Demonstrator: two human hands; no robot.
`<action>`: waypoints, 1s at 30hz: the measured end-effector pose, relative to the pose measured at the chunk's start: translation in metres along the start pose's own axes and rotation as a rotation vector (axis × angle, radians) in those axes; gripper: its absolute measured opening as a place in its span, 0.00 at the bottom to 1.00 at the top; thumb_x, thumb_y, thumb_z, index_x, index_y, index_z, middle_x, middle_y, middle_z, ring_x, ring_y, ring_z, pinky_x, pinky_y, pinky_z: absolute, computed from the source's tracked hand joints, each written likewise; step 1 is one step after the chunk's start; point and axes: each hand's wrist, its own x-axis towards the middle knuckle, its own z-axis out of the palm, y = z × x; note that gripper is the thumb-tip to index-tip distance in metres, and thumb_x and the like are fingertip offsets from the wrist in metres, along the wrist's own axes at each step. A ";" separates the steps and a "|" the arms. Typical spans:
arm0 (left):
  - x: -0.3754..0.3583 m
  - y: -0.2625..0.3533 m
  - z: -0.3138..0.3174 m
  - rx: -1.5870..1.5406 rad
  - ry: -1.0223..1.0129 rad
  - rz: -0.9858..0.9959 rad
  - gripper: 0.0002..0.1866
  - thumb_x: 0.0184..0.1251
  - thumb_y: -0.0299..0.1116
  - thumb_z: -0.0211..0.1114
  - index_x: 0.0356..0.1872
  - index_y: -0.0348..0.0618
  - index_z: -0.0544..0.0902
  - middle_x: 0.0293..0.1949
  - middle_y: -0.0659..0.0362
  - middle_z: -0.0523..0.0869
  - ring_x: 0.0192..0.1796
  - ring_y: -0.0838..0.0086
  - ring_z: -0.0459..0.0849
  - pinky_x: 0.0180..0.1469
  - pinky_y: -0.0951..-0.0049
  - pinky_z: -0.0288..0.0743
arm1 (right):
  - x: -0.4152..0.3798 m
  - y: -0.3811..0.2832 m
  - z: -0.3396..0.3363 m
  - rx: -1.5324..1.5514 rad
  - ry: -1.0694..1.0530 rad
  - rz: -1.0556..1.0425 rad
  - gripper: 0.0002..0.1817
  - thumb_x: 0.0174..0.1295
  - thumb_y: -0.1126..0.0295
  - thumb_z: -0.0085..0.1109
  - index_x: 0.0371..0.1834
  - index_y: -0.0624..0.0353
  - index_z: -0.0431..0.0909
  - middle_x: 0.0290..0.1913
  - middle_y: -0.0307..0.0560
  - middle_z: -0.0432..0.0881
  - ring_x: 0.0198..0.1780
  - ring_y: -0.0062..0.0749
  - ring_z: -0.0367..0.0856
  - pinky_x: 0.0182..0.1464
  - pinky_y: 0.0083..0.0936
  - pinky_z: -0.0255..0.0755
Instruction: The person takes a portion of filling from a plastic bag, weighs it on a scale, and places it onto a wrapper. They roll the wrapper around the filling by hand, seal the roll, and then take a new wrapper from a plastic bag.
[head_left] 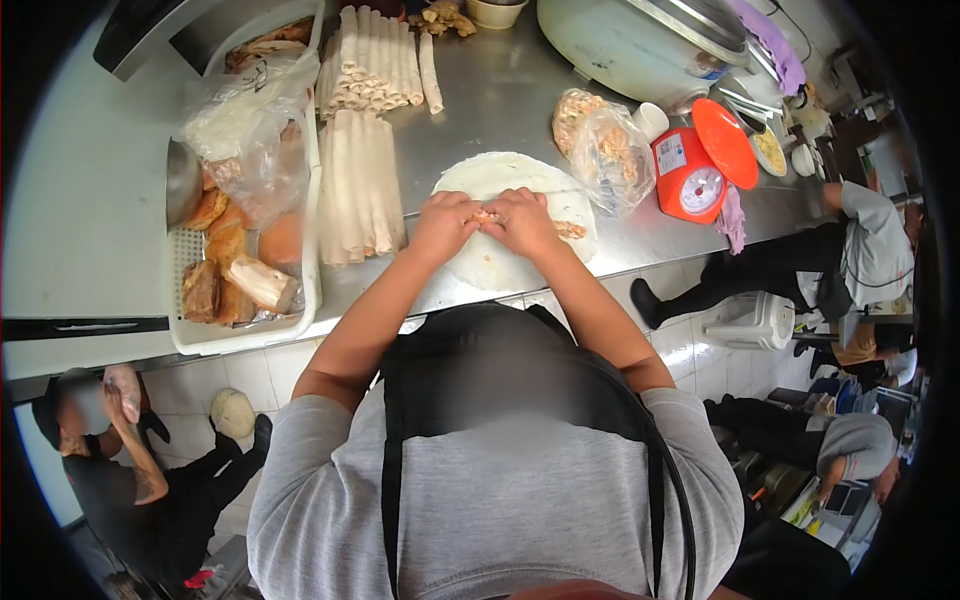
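A pale, roundish wrapper (pixel 490 172) carries lumpy, orange-pink filling (pixel 570 230), its long axis running left to right; the left hand (pixel 447 222) and right hand (pixel 522 220) pinch it.

- Part of the filling strip (pixel 570 229) is covered by the left hand (pixel 445 224) and right hand (pixel 523 220); the fingertips are mostly hidden.
- The large basin (pixel 625 55) and a small bowl (pixel 497 13) are cut off by the top edge.
- Meat pieces (pixel 228 222) are partly veiled by a plastic bag (pixel 250 140).
- The print on the scale's label (pixel 671 154) cannot be read.
- The wearer's head (pixel 500 385) is blurred.
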 end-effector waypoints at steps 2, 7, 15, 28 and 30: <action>0.002 0.001 0.004 -0.016 0.001 0.008 0.15 0.44 0.29 0.67 0.38 0.45 0.81 0.37 0.57 0.80 0.43 0.62 0.75 0.47 0.67 0.69 | -0.001 0.003 -0.006 -0.013 0.012 -0.016 0.14 0.42 0.59 0.64 0.34 0.48 0.80 0.36 0.38 0.76 0.44 0.35 0.70 0.49 0.33 0.56; 0.007 0.003 0.017 -0.056 -0.017 0.060 0.14 0.44 0.30 0.67 0.36 0.45 0.82 0.36 0.58 0.80 0.43 0.63 0.75 0.47 0.67 0.68 | -0.008 0.022 -0.002 -0.031 -0.004 -0.069 0.13 0.42 0.60 0.64 0.33 0.48 0.80 0.36 0.37 0.77 0.44 0.34 0.70 0.49 0.33 0.56; 0.012 0.004 0.024 0.028 -0.039 0.086 0.16 0.41 0.32 0.68 0.37 0.47 0.82 0.33 0.61 0.78 0.42 0.65 0.74 0.47 0.67 0.66 | -0.018 0.031 -0.011 -0.057 -0.017 -0.035 0.11 0.44 0.61 0.63 0.31 0.48 0.81 0.35 0.35 0.77 0.44 0.33 0.70 0.48 0.33 0.57; 0.025 0.030 0.037 0.066 -0.064 0.145 0.13 0.43 0.35 0.67 0.34 0.51 0.82 0.31 0.65 0.76 0.41 0.69 0.72 0.47 0.67 0.65 | -0.035 0.048 -0.026 -0.065 0.076 0.039 0.09 0.42 0.61 0.64 0.26 0.49 0.79 0.32 0.36 0.76 0.42 0.33 0.71 0.45 0.33 0.58; 0.029 0.032 0.043 0.066 -0.064 0.158 0.11 0.43 0.36 0.66 0.32 0.51 0.82 0.31 0.65 0.76 0.40 0.69 0.72 0.47 0.67 0.65 | -0.037 0.052 -0.027 -0.054 0.006 0.058 0.11 0.42 0.62 0.64 0.30 0.50 0.78 0.34 0.37 0.75 0.43 0.34 0.71 0.46 0.33 0.58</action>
